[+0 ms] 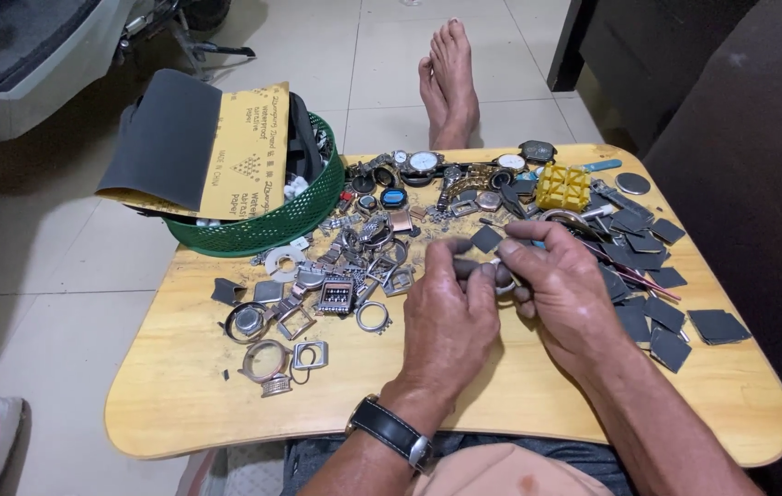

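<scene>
Here, over the middle of a low wooden table (180,386), both hands meet on one small part: a silvery ring-shaped watch case (505,278), pinched between them and mostly hidden by the fingers. The left hand (446,317), with a dark-strapped wristwatch on its wrist, closes its thumb and forefinger on the near-left side of the case. The right hand (561,289) curls narrowly around the right side and also grips a thin tool with a blue end (535,243) that pokes out to the far left of its knuckles; which way the case itself faces cannot be told, and its round form shows no clear long axis. Left of the hands lies a scatter of loose metal watch cases and bezels (317,303), round and square. At the far left stands a green plastic basket (271,230), with sheets of sandpaper (216,138) draped over its rim: one shows its dark grey grit face, the other its yellow printed back, long side running near to far. Small dark grey sandpaper squares (657,321) lie on the right. A yellow ridged block (562,187) sits at the far edge, beside several whole watches (423,163).
</scene>
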